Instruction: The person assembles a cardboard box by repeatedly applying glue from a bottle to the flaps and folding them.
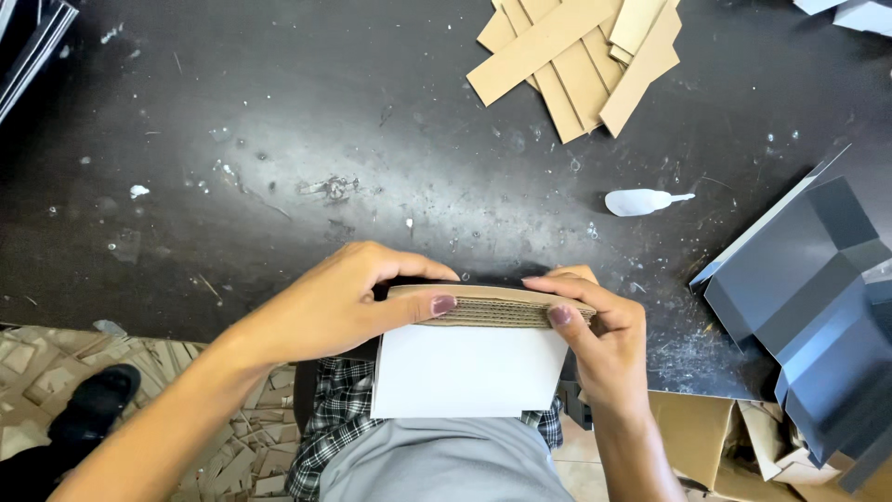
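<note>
White-faced cardboard stack (469,367), both hands' grip.

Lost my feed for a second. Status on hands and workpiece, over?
Left hand and right hand both gripping the stacked cardboard block, white face toward the body. Glue bottle and cardboard strips lie beyond. Nothing obstructing.
</note>
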